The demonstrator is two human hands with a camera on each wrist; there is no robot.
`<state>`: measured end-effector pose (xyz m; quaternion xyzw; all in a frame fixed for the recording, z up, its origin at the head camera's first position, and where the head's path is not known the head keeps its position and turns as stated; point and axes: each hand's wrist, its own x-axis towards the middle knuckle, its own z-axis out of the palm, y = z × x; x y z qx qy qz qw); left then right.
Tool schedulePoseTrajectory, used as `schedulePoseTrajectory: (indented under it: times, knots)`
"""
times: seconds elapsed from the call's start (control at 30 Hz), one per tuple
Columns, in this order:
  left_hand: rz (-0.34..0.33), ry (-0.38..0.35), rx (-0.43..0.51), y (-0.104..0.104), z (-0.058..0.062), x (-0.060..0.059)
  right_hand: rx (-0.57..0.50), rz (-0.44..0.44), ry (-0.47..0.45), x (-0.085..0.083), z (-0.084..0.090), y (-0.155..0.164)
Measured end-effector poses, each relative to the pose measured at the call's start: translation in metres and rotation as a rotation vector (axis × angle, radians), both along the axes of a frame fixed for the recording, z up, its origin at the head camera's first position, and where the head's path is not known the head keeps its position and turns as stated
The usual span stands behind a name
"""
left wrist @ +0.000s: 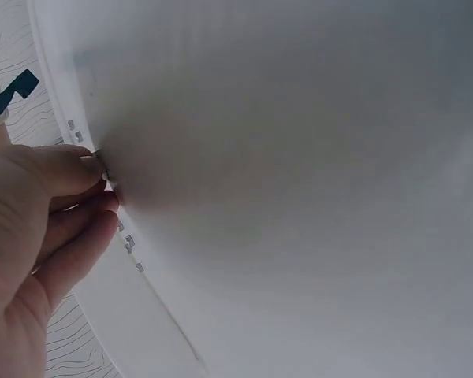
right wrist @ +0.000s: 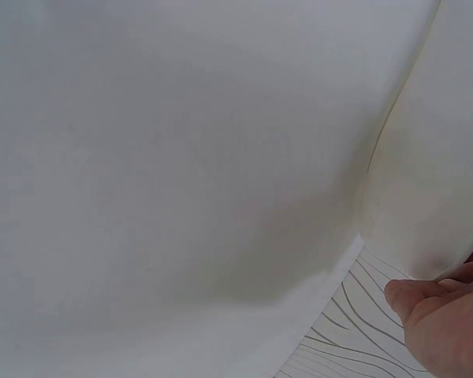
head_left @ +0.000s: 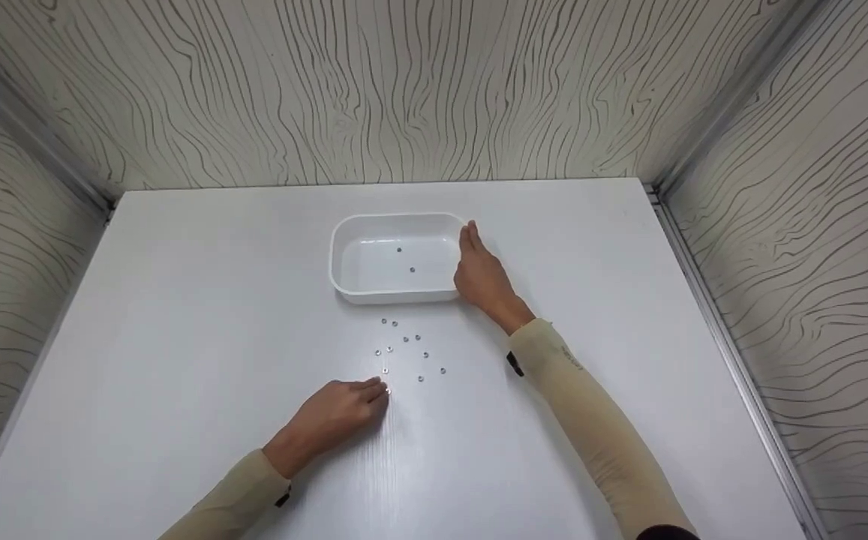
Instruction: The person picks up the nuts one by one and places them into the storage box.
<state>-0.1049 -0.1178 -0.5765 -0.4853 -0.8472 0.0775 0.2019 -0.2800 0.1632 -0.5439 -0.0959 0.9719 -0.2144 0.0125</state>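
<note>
So the white table (head_left: 178, 315) took up most of the head view, and the white tub (head_left: 396, 259) sat a bit past the middle of it with its long side running left to right. Your right hand (head_left: 482, 277) was laid flat against the tub's right wall, fingers straight and pointing away from you, steadying it rather than wrapping round it. Two small metal nuts (head_left: 406, 259) already lay inside on the tub floor.

The thing that mattered: the loose scatter of nuts (head_left: 409, 349) lay on the near side of the tub, between it and your left hand (head_left: 343, 412). That hand was the closer one by far, resting on the table with its fingertips (head_left: 379, 391) curled down onto the nearest nut (head_left: 386, 388) at the near-left edge of the scatter. From there the tub lay straight ahead, slightly right.

Hard bits: the head view couldn't show whether you'd actually pinched that nut or were just touching it. The left wrist view had your fingers (left wrist: 71, 201) bunched at a little metal piece, mostly covered. The right wrist view was nearly all white surface plus one fingertip (right wrist: 433, 323), so it told nothing about the grip.
</note>
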Motion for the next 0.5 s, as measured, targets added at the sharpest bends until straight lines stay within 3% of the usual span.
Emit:
schedulePoseTrajectory:
  times: [0.5]
  knots:
    - [-0.012, -0.013, -0.005, -0.0013, 0.0019, -0.0006, -0.014, 0.017, 0.025, 0.0001, -0.0019, 0.0008]
